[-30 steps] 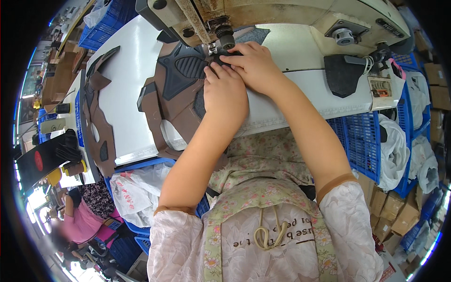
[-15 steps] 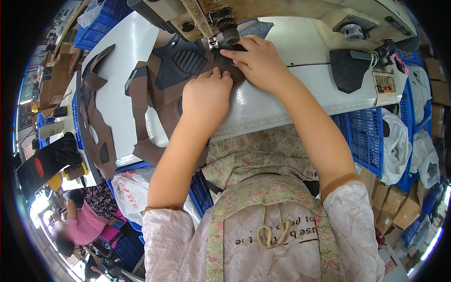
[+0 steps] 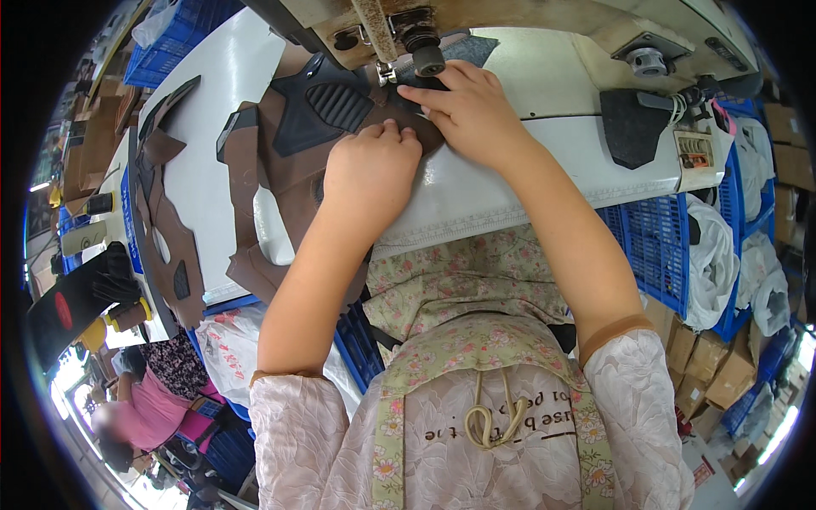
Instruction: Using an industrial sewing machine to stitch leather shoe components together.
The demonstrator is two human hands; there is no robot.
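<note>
A brown leather piece (image 3: 293, 187) with a dark ribbed panel (image 3: 338, 106) lies on the white bed of a sewing machine (image 3: 527, 25). Its edge passes below the metal presser foot (image 3: 387, 74). My left hand (image 3: 370, 174) is closed, fingers curled on the leather just in front of the foot; its thumb is hidden. To the right of the foot, my right hand (image 3: 472, 110) rests with fingers stretched and apart, tips on dark material beside the needle area. What lies under both palms is hidden.
Another brown and black cut piece (image 3: 170, 221) hangs over the bed's left end. At the right, a dark flap (image 3: 633, 127) lies by the machine's base. Blue crates (image 3: 650, 246) with white bags stand below right. A person in pink (image 3: 153, 408) sits at lower left.
The brown leather piece and its ribbed panel have shifted slightly left and up, and my left forearm has moved a little left. My right hand stays nearly in place by the foot.
</note>
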